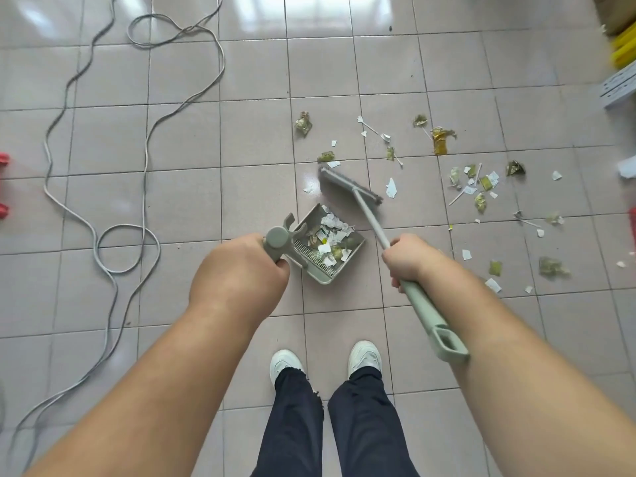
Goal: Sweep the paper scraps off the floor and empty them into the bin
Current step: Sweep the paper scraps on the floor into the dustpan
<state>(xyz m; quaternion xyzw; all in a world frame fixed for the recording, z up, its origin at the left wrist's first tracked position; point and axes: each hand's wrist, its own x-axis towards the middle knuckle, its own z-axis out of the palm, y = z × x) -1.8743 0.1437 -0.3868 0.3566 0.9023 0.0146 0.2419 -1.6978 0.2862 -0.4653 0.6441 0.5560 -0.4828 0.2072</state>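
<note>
A person stands on a pink tiled floor, the left hand wrapped tight around the upright handle of a grey-green dustpan and the right hand closed around the shaft of a matching broom. The broom's long axis runs diagonally, from its looped handle end at lower right of centre up and left to the brush head, which rests on the tiles just above the pan, its bristle bar slanting from upper left to lower right. The dustpan sits at the centre of the frame, its open mouth facing up and right toward the brush, its comb-toothed back edge nearest the person. Inside lies a heap of torn white and green-yellow paper scraps. More scraps (white slivers, crumpled greenish wrappers, a few thin sticks) are scattered across the tiles in the right half of the frame. A grey cable loops down the left side. White shoes and dark trousers show at the bottom centre.
</note>
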